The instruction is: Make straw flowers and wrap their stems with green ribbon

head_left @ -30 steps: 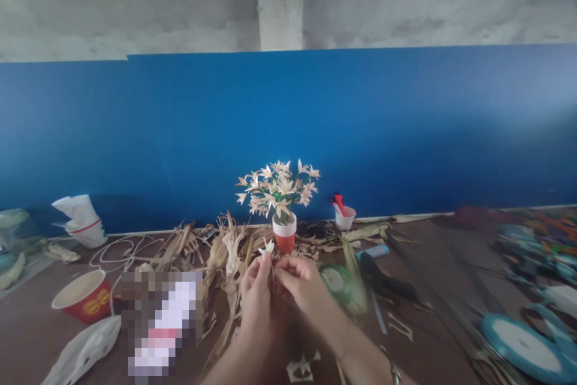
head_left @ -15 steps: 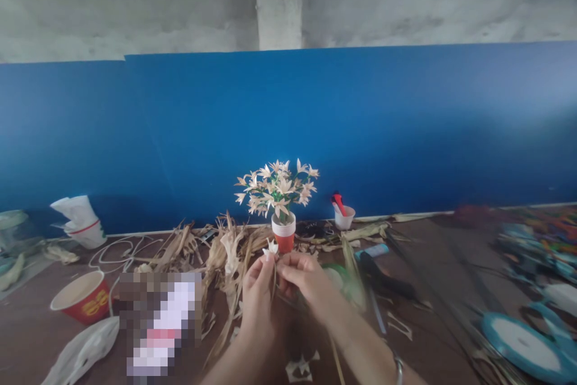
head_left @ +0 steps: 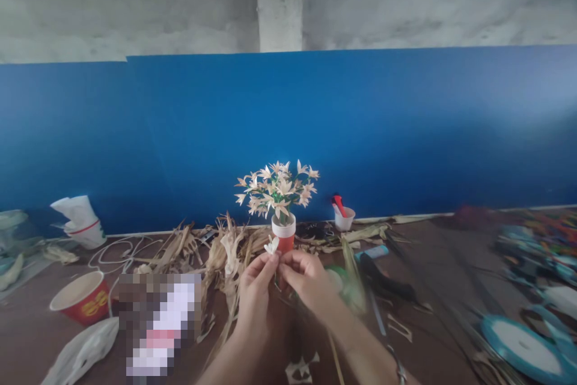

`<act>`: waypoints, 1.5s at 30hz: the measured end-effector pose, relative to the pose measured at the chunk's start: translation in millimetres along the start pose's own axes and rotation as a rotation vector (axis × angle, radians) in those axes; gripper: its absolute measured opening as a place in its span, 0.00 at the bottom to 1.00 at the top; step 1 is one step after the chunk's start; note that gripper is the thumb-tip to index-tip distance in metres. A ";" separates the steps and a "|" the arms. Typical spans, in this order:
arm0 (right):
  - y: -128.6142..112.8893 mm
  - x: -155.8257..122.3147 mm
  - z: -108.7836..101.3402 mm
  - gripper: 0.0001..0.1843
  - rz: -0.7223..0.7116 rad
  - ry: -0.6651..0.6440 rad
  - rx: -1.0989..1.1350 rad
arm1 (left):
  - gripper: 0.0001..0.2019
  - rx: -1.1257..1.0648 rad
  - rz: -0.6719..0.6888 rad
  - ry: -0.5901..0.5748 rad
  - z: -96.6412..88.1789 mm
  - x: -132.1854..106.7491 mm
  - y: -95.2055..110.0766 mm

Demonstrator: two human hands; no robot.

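Low in front of the flowerpot [head_left: 285,243], my left hand [head_left: 253,289] pinches a small white flower [head_left: 271,245] between thumb and fingertips, its petals pointing up. A thin stem hangs below it between the hands. Close beside, nearly touching, my right hand [head_left: 306,280] has its thumb and fingers pressed together at the flower's base; whatever is in them is too small to make out. Behind, the orange and white pot holds a bunch of pale star-shaped flowers [head_left: 283,188] on green stems.
Dried husks [head_left: 232,247] lie left of the pot. A red paper bowl [head_left: 83,298] stands at the left. To the right are a small white cup [head_left: 344,218], a dark-handled tool [head_left: 387,280] and a blue ribbon spool [head_left: 523,346]. A blue partition [head_left: 360,121] rises behind.
The small flower has turned and tilted in my left fingers, and its petals look different from this side. Both hands have shifted slightly; the strand between them hangs differently.
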State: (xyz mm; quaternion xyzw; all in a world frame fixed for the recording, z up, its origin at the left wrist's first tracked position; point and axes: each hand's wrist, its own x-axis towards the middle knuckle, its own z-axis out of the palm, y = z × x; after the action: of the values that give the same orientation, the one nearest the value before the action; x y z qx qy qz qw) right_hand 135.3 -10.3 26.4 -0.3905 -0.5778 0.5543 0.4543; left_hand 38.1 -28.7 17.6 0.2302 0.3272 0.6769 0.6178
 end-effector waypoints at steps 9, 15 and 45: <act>-2.9 -3.7 -0.8 0.07 -0.087 -0.024 -0.064 | 0.13 0.023 0.002 0.023 -1.3 -1.6 0.1; -1.6 -0.7 -2.8 0.09 -0.102 -0.013 -0.026 | 0.09 0.315 0.289 -0.021 -9.6 2.1 3.1; -20.5 -17.7 -3.2 0.08 -0.334 0.073 -0.460 | 0.10 0.041 0.083 0.055 -3.7 -4.7 14.5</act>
State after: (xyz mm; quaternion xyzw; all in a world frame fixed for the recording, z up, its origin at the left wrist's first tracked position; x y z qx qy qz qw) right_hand 144.4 -27.9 45.1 -0.4025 -0.7278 0.3117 0.4595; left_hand 26.1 -34.2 26.1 0.2376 0.3480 0.7010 0.5754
